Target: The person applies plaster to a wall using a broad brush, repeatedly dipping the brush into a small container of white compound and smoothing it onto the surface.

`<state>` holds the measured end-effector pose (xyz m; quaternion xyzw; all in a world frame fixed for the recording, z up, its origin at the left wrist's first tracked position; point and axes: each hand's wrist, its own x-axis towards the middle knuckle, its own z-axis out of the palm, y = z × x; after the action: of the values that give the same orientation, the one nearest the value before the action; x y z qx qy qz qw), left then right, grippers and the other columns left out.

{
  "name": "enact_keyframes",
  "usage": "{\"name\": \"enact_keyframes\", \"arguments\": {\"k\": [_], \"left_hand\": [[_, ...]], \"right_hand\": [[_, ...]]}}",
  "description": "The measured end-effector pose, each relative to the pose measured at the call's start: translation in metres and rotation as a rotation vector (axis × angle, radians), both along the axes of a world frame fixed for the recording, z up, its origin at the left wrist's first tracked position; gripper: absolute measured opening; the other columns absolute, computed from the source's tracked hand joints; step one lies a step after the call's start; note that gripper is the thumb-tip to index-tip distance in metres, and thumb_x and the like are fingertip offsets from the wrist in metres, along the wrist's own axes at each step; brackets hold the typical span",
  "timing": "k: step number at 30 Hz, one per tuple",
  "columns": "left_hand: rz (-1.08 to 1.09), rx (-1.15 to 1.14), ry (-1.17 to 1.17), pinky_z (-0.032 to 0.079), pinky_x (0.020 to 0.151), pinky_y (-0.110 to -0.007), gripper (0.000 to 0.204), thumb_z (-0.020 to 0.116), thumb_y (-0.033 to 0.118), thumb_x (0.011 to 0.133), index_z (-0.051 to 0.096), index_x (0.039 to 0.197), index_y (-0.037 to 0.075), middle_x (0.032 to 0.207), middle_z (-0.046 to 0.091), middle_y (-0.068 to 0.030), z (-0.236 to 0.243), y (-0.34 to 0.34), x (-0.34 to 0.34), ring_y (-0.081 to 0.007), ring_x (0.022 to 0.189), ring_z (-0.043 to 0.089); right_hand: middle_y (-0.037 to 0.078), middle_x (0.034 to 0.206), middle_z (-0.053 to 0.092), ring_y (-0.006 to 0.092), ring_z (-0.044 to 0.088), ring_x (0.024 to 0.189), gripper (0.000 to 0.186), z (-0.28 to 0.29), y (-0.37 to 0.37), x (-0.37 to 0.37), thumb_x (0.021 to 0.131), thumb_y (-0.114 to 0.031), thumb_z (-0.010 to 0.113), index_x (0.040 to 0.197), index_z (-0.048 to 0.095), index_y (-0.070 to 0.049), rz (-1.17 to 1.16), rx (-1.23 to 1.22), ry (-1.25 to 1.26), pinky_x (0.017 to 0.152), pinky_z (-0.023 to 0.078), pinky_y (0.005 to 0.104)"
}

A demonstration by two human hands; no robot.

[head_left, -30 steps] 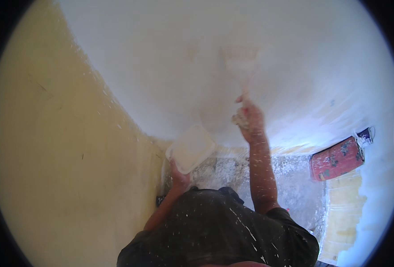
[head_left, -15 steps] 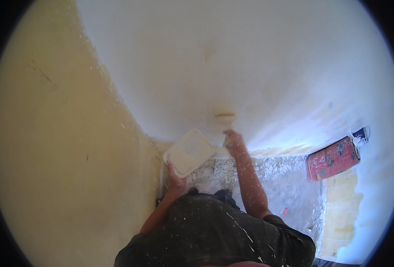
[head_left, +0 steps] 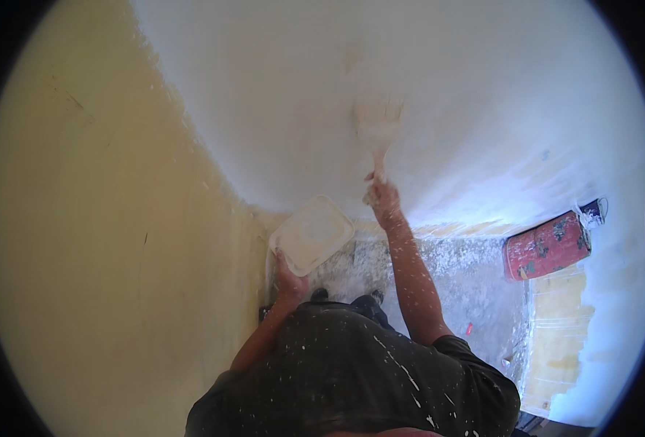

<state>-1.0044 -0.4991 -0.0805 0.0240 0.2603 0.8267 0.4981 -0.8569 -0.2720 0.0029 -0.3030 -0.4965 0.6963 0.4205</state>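
My right hand (head_left: 384,200) is closed round the handle of a wide paintbrush (head_left: 378,130), whose pale bristles point up at the white-coated wall (head_left: 264,87) in front of me. The brush is slightly blurred, and whether its tips touch the wall is hard to make out. My left hand (head_left: 290,277) grips the lower left edge of a white, rounded rectangular plastic tub (head_left: 312,234). It is held tilted near the corner of the walls, with whitish stuff inside. White specks dot my right forearm.
A bare yellow wall (head_left: 104,255) stands close on my left. At the right, a red, paint-stained drum (head_left: 548,246) sits by the wall with a dark blue container (head_left: 593,213) at its end. White splashes cover the grey floor (head_left: 461,291), where a small red object (head_left: 469,328) lies.
My right hand has moved up and the brush now reaches higher on the white wall, bristles upward. My left hand and the tub stay nearly in place.
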Motion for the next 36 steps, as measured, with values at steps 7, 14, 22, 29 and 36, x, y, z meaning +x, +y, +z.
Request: {"name": "enact_keyframes", "arguments": {"k": [7,14,22,29,36], "left_hand": [[0.243,-0.458,1.463,0.040,0.105,-0.043,0.057,0.033,0.048,0.099,0.033,0.141,0.010,0.138,0.046,-0.0080,-0.008,-0.030,-0.003,-0.0284,0.126,0.046],[0.085,-0.103,0.033,0.040,0.104,-0.044,0.056,0.032,0.048,0.099,0.032,0.142,0.012,0.140,0.044,-0.0074,-0.016,-0.030,-0.009,-0.0266,0.127,0.046],[0.047,-0.018,0.037,0.038,0.106,-0.044,0.054,0.038,0.042,0.099,0.029,0.143,0.011,0.140,0.044,-0.0102,-0.012,-0.019,-0.003,-0.0267,0.127,0.045],[0.056,-0.088,0.073,0.039,0.104,-0.048,0.055,0.033,0.047,0.099,0.032,0.142,0.013,0.141,0.044,-0.0079,-0.016,-0.015,0.000,-0.0278,0.128,0.045],[0.193,-0.266,0.727,0.034,0.108,-0.045,0.055,0.032,0.045,0.100,0.030,0.143,0.010,0.141,0.043,-0.0090,-0.070,-0.030,-0.028,-0.0272,0.129,0.042]], "right_hand": [[0.001,0.071,0.049,0.0146,0.050,0.060,0.022,-0.185,-0.057,0.013,0.086,-0.013,0.054,0.106,0.060,-0.006,0.008,-0.111,-0.522,0.055,0.045,0.0323],[0.003,0.086,0.058,0.0106,0.045,0.058,0.017,-0.056,-0.009,-0.014,0.086,-0.014,0.057,0.101,0.062,-0.007,-0.006,0.301,-0.336,0.049,0.039,0.0252],[-0.007,0.050,0.031,0.0063,0.026,0.038,0.024,0.175,-0.054,-0.018,0.094,-0.026,0.055,0.089,0.055,-0.003,-0.021,0.080,0.204,0.044,0.029,0.0212],[-0.002,0.063,0.044,0.0090,0.042,0.054,0.025,-0.007,-0.023,-0.029,0.093,-0.028,0.054,0.091,0.060,-0.004,-0.109,-0.183,-0.038,0.050,0.035,0.0269],[0.004,0.073,0.058,0.0109,0.052,0.062,0.025,-0.110,-0.088,0.010,0.094,-0.025,0.050,0.101,0.064,-0.005,0.006,-0.286,-0.429,0.054,0.044,0.0285]]}}
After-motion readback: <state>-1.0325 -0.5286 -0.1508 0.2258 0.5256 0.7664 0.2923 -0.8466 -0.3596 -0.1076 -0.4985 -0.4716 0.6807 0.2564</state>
